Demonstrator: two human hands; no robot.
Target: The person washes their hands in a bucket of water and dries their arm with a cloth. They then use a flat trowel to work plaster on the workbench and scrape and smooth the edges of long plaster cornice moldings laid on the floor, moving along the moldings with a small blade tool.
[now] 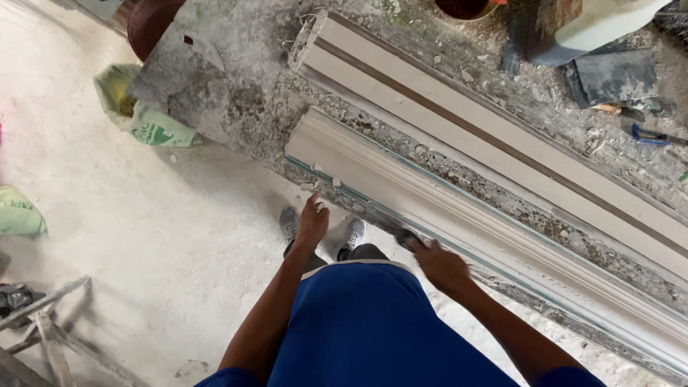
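nearest the camera is the person's blue shirt [365, 330], with both bare arms reaching forward from it. below the arms, two grey shoes [352, 233] stand on the pale, dusty floor [143, 236], toes just under the edge of the table [236, 107].

the left hand [313, 222] is raised at the near edge of the table, fingers loosely together and pointing up toward the end of the long white moulding [430, 208]; it holds nothing, and its fingertips sit just beside the moulding's near rim, though whether they touch it cannot be told. the right hand [442, 266] is closed around a small dark tool [406, 239], which is blurred, so its kind cannot be told; the tool's tip lies against the near edge of the moulding.

the moulding lies lengthwise on the table, running from its cut end near the left hand away to the lower right corner of the view, with a thin greenish strip along its near side. a few small white chips [326, 175] lie by its end.

beyond it, parallel and a little apart, lies a flat pale mould board [487, 129] with a brown stripe down its length. the table top between them is rough, grey and crusted.

farther off, a dark trowel [613, 75] and a white container [595, 25] rest at the table's far side. to the left, on the floor, lie a green and white sack [143, 115] and part of a wooden frame [50, 322].
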